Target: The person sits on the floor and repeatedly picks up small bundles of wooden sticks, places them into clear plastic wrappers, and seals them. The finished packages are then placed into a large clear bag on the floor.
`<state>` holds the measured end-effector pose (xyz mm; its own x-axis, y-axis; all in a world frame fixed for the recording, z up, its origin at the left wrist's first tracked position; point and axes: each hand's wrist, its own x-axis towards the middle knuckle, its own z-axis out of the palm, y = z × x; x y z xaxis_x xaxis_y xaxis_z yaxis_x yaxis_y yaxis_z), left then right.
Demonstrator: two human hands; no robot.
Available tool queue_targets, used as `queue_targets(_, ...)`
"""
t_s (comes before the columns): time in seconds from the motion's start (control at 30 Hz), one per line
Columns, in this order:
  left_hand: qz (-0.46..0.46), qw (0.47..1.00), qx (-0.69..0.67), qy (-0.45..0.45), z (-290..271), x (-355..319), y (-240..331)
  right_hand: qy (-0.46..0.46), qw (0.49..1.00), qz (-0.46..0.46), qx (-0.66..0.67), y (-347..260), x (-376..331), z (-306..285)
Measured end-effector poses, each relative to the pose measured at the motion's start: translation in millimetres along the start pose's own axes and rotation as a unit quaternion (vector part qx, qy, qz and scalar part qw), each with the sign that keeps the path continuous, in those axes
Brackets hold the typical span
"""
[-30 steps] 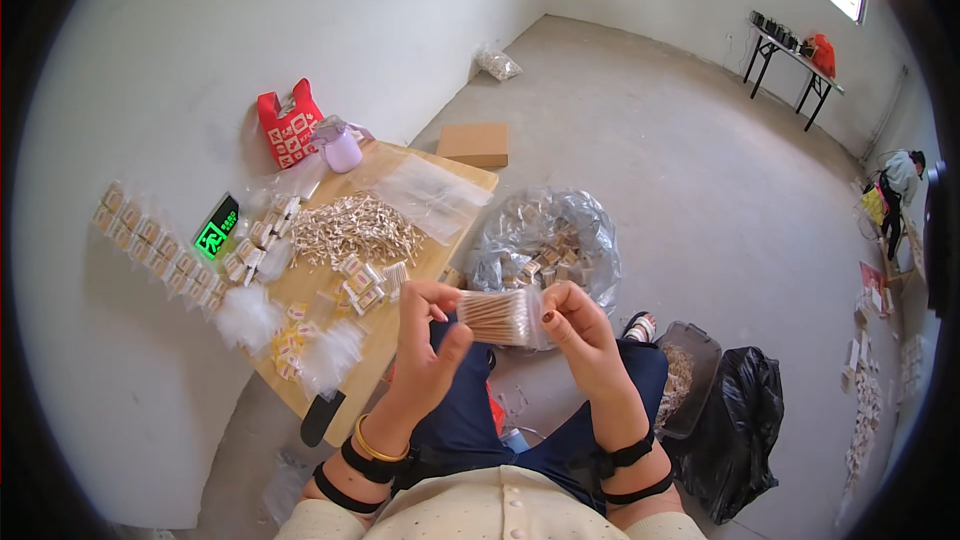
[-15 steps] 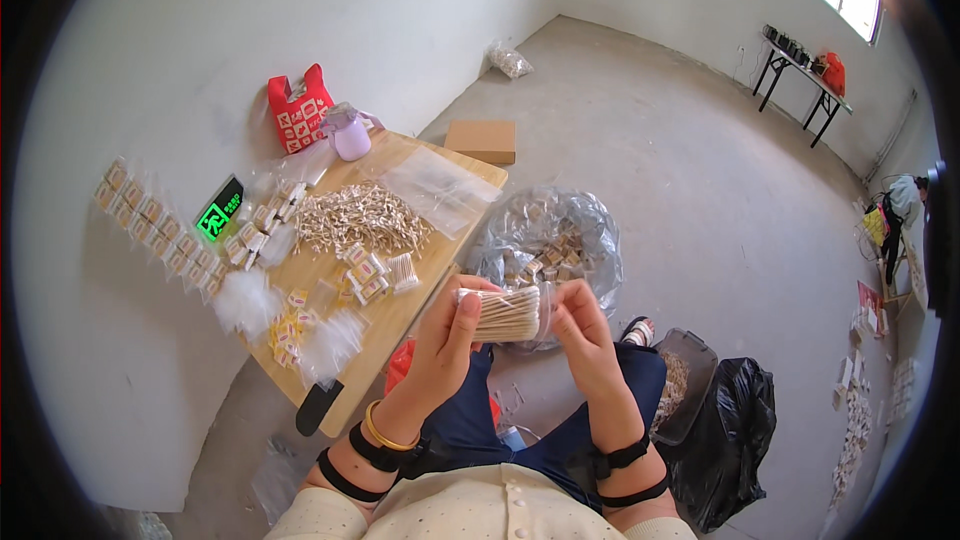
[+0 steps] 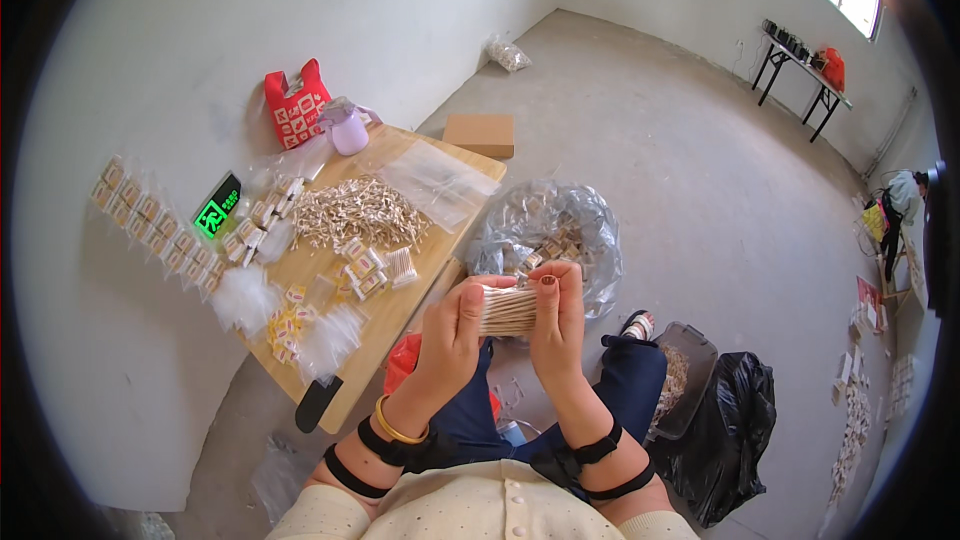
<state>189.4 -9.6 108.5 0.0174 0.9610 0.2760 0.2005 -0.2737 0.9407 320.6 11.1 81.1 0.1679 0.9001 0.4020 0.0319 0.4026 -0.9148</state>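
Far L we've got rows of filled swab packs [image 3: 155, 228], done by the look; then clear bags [image 3: 333, 343], prob. unused, and a loose swab pile [image 3: 360, 213], so lots left. Our L hand [image 3: 455, 328] pinches the L end of one swab bundle [image 3: 508, 312]; R hand [image 3: 558, 325] pinches the R end; can't tell if bagged. Grey bag [image 3: 604, 258] beyond: more packs, prob. done. Far R, dark bin [image 3: 703, 365] w/ loose swabs, also left.

The top [image 3: 450, 502] was cream, dark-speckled and buttoned in front; the trousers [image 3: 640, 377] were dark blue. Black bands [image 3: 600, 443] encircled both forearms [image 3: 580, 408], a gold-coloured bangle [image 3: 391, 424] the left wrist. The right thumbnail [image 3: 548, 281] was dark.
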Motion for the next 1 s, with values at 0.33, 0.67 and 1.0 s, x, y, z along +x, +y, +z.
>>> queue_targets(0.33, 0.208, 0.935, 0.270, 0.098, 0, 16, -25, 0.011, 0.996, 0.066, 0.066, 17, 0, 5)
queue_targets(0.67, -0.091, 0.964, -0.248, 0.028, 11, 20, -12, 0.036, 0.979, 0.121, 0.161, 22, 6, 5)
queue_targets(1.0, 0.182, 0.952, 0.223, 0.103, 3, 21, -5, 0.067, 0.971, 0.106, 0.205, 24, 12, -3)
